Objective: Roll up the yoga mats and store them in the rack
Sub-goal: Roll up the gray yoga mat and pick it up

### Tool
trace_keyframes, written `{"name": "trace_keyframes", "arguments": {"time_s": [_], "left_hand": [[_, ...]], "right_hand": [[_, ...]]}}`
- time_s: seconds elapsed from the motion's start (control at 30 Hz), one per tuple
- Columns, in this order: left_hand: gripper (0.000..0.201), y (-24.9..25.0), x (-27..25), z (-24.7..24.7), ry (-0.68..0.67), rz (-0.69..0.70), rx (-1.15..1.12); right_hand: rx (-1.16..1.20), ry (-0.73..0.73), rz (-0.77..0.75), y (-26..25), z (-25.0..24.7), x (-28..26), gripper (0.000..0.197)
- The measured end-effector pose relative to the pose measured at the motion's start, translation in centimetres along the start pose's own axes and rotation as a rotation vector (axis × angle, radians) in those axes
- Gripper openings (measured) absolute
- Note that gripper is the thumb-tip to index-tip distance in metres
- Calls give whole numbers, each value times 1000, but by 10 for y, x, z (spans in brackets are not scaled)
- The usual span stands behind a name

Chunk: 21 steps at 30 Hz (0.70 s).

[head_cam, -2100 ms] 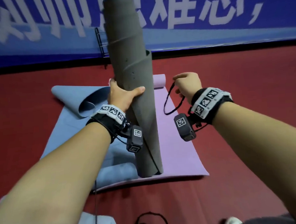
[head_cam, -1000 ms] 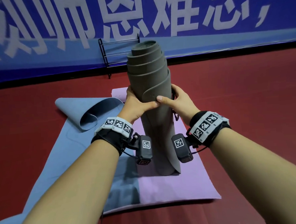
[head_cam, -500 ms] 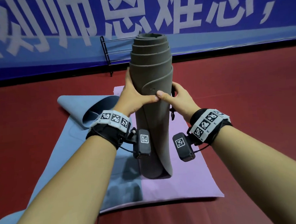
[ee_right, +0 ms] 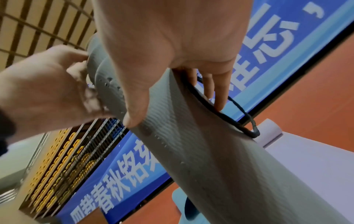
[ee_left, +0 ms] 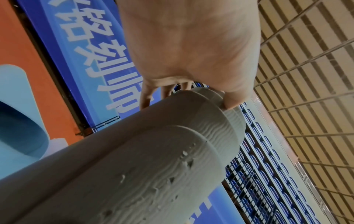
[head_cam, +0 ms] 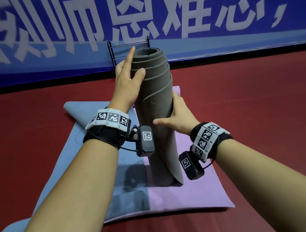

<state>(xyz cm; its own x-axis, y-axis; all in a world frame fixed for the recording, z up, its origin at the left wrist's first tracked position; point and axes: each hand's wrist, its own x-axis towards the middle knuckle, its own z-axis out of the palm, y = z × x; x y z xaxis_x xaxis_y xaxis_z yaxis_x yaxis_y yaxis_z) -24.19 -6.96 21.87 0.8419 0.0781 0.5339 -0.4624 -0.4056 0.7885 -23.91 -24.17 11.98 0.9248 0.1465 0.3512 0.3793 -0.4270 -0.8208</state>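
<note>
- The red floor runs under everything I can see, out to a black strip at the foot of the far wall.
- A long blue banner with big pale characters covers that wall; my left wrist camera also catches rows of blue seats and a slatted ceiling above.
- A purple mat lies flat in front of me, overlapping a light blue mat on its left whose far end curls over.
- The rolled grey mat stands upright on the purple one, its coils stepped at the top.
- The black wire rack stands against the banner, well behind the roll.
- My left hand sits high on the roll, thumb pressing the coils, fingers mostly straight behind it.
- My right hand wraps the middle of the roll, thumb across the front.
- A thin black cord loops against the roll beneath my right fingers.
</note>
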Motion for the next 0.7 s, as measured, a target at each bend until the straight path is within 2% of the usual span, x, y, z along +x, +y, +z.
{"name": "trace_keyframes", "arguments": {"time_s": [0.13,0.3,0.37,0.53,0.7], "left_hand": [[43,2,1,-1,24,120,105],[48,1,-5,1,13,219,219],[46,-1,-5,-1,1,203,244],[34,-12,-11,1,23,149,336],[38,-13,-16,6,-25,137,344]], "right_hand": [[-57,112,52,-8,16,-6,118],[-125,215,116,-19,33,-12,138],[-141,216,110,-20,36,-12,134],[-118,187,106,-28,31,-7,107],[-125,178,128,-32,24,1,100]]}}
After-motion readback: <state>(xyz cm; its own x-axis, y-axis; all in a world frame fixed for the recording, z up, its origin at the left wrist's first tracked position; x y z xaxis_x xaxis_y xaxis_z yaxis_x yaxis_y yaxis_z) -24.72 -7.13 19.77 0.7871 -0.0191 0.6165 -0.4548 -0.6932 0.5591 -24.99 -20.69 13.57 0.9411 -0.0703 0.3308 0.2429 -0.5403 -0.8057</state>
